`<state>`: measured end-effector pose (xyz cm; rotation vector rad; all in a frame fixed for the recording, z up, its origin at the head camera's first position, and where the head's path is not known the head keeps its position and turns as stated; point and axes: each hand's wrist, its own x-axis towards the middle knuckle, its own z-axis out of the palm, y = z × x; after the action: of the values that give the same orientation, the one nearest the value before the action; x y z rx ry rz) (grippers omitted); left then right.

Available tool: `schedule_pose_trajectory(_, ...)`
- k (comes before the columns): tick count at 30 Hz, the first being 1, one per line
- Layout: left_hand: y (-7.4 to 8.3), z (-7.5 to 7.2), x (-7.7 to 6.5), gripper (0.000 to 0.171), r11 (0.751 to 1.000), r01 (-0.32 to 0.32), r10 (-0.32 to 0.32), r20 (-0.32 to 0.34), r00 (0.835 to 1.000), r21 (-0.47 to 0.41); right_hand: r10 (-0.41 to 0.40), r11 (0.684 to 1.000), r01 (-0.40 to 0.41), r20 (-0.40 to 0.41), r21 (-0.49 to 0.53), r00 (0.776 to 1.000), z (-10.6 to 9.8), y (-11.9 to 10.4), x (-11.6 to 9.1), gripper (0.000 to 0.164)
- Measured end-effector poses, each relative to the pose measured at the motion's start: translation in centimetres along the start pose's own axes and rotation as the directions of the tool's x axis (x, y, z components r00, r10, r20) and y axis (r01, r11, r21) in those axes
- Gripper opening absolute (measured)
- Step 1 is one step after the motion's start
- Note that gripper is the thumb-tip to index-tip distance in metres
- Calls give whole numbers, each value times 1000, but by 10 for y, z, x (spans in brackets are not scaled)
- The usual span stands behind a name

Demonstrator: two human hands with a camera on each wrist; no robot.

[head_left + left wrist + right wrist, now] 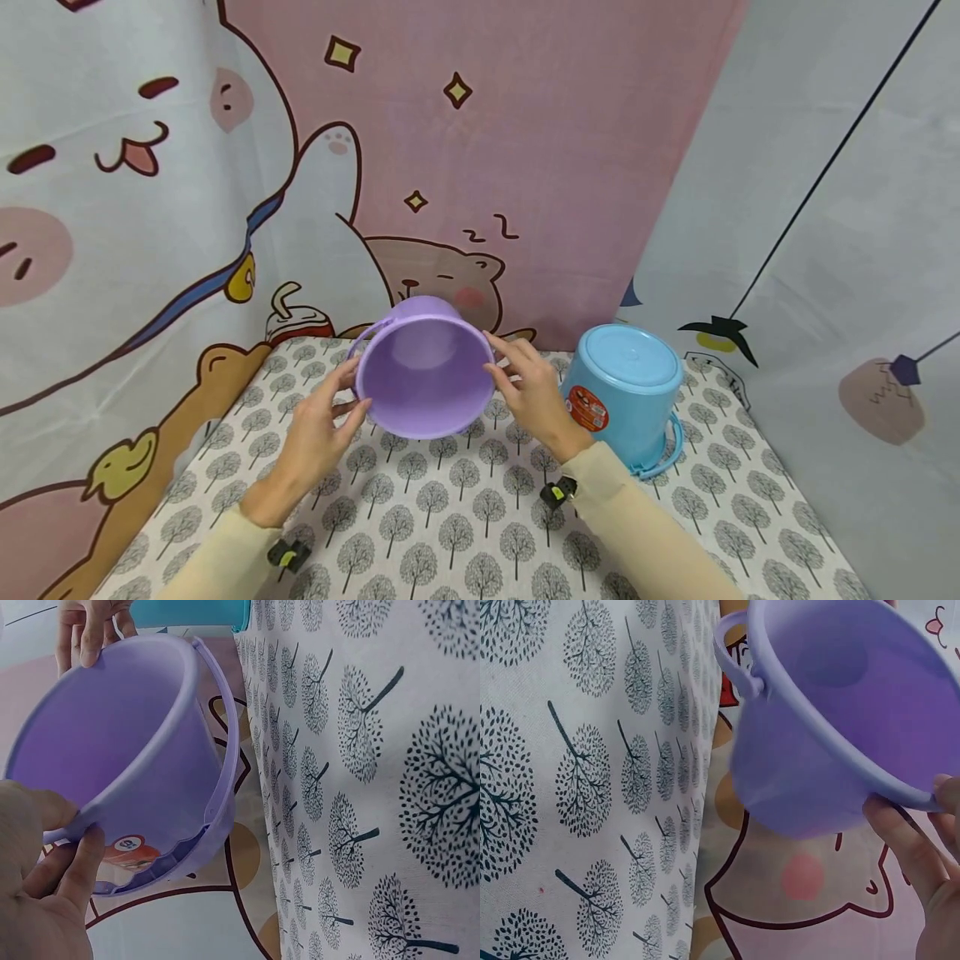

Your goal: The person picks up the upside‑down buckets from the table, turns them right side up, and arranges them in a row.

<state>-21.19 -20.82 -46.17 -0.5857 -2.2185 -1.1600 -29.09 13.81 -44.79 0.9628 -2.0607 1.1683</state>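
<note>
A purple bucket (427,379) is tilted so that its open mouth faces me, held up between both hands. My left hand (318,425) pinches its rim on the left, thumb at the edge and fingers along the outer wall. On the opposite side, my right hand (531,392) grips the rim between thumb and fingers. The bucket's handle (229,742) hangs along its outer side in the left wrist view, near a red and white label (129,853). Right of the right hand, a light blue bucket (633,392) stands upside down on the cloth.
A tree-print cloth (457,533) covers the table. Behind it hangs a cartoon-printed curtain (525,150), with more printed fabric along both sides. The blue bucket's handle (667,450) droops onto the cloth beside the right forearm.
</note>
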Motion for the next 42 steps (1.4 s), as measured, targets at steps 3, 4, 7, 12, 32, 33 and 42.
schedule_pose_trajectory(3,0,-2,0,87,1000,6,-6,8,1000,-23,36,999,-37,19,36,999,-1,-1,0,58)
schedule_pose_trajectory(4,0,-2,0,90,1000,5,-5,11,1000,-31,50,997,-52,27,48,998,-2,-2,0,59)
schedule_pose_trajectory(7,0,-4,1,94,999,2,-1,18,1000,-53,85,992,-89,44,88,995,-4,-3,-1,62)
schedule_pose_trajectory(12,1,-7,1,94,998,14,-12,38,999,-62,134,976,-146,82,159,988,-8,-6,-1,70)
schedule_pose_trajectory(32,11,-16,3,126,974,198,-178,164,970,-112,280,842,-402,345,359,896,-24,-2,-6,111)
schedule_pose_trajectory(33,11,-16,3,127,974,202,-183,166,969,-105,279,846,-398,342,355,898,-23,-2,-6,110)
schedule_pose_trajectory(42,10,-16,6,126,972,230,-222,117,968,-55,282,870,-375,301,320,911,-16,0,-7,101)
